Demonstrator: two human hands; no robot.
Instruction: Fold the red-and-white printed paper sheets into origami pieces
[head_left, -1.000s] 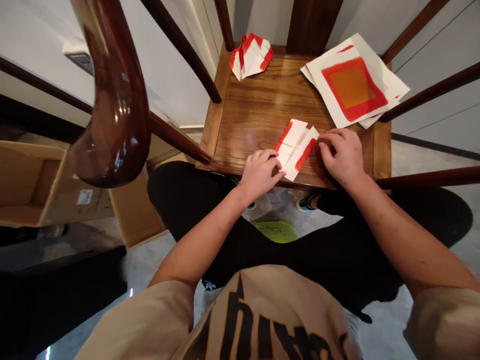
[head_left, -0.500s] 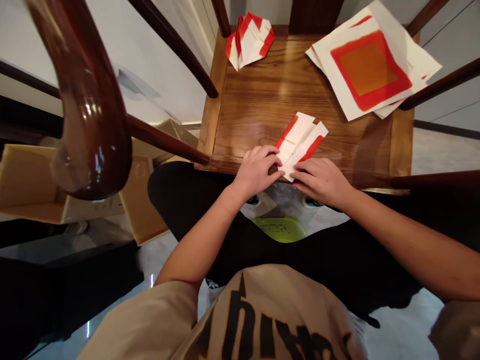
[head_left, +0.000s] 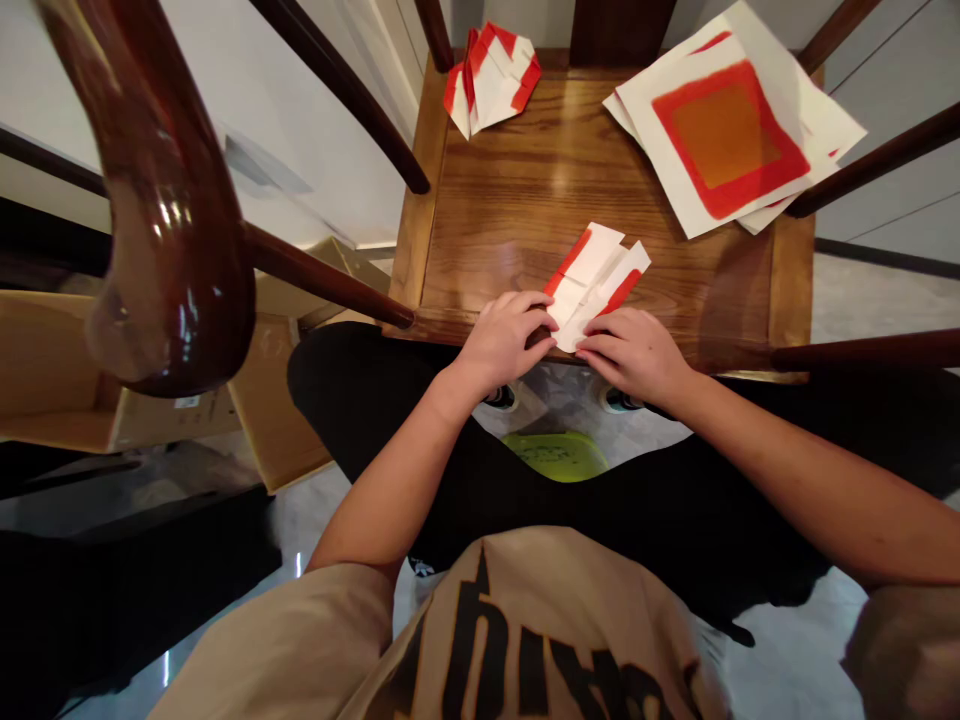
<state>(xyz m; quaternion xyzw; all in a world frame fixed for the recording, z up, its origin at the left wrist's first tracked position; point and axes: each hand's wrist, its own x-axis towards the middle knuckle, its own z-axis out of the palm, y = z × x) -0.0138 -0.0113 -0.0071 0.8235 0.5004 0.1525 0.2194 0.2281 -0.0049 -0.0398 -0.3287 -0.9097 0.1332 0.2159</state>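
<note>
A folded sheet of white and red paper [head_left: 592,268] lies slanted on the front of the wooden chair seat [head_left: 517,210]. Two long flaps with red edges run up it, with a narrow gap between them. My left hand [head_left: 504,338] pinches its near left corner, thumb and fingers bent at the edge. On the near right corner, my right hand [head_left: 634,350] has its fingers closed over the paper. Between both hands the near end looks curled or rounded. The undersides of my fingers are hidden.
At the seat's back left sits a folded red-and-white paper piece [head_left: 499,80]. Several flat sheets with red-and-orange squares [head_left: 731,140] overlap at the back right. A dark wooden armrest [head_left: 180,250] rises at left, near an open cardboard box [head_left: 165,415]. A green lid-like object [head_left: 559,455] is below.
The near end of the folded paper, pointed before, now looks curled between my fingers. My hands stay at the same corners. The whole view has shifted slightly.
</note>
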